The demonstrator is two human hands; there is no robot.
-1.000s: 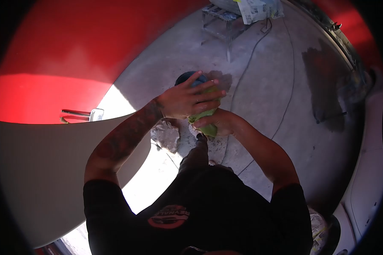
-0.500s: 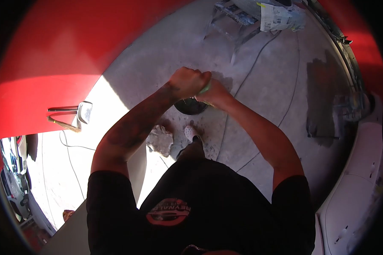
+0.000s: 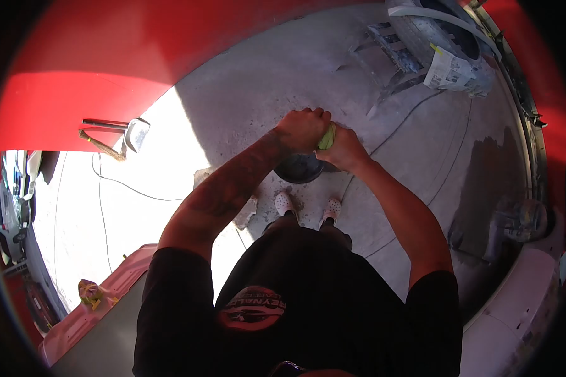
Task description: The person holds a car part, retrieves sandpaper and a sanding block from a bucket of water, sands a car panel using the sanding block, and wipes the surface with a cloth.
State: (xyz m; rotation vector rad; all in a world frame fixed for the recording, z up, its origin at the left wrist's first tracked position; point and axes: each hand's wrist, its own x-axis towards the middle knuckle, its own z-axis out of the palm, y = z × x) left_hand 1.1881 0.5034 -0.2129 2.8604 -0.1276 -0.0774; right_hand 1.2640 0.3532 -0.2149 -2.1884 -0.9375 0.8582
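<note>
Both of my hands are closed round a yellow-green cloth (image 3: 326, 136), held out in front of me above a dark bucket (image 3: 299, 171). My left hand (image 3: 304, 130) grips one end, its knuckles turned up. Pressed close beside it on the right, my right hand (image 3: 344, 151) has its fingers wrapped round the other part. Only a short bulge of the cloth shows between them. The bucket stands on the concrete floor, its far rim hidden behind my hands and left wrist. Whether water drips from the cloth I cannot make out.
Behind the bucket, a worn step stool (image 3: 393, 60) stands near a newspaper-covered part (image 3: 449, 70). A dustpan (image 3: 136, 135) and a broom (image 3: 104, 144) are by the red wall (image 3: 75, 107). Cords (image 3: 409, 116) cross the floor. Body panels (image 3: 516, 295) flank me.
My view has shifted, and both shoes now show below the bucket. More of the cloth bulges between my hands, which stay closed on it over the bucket.
</note>
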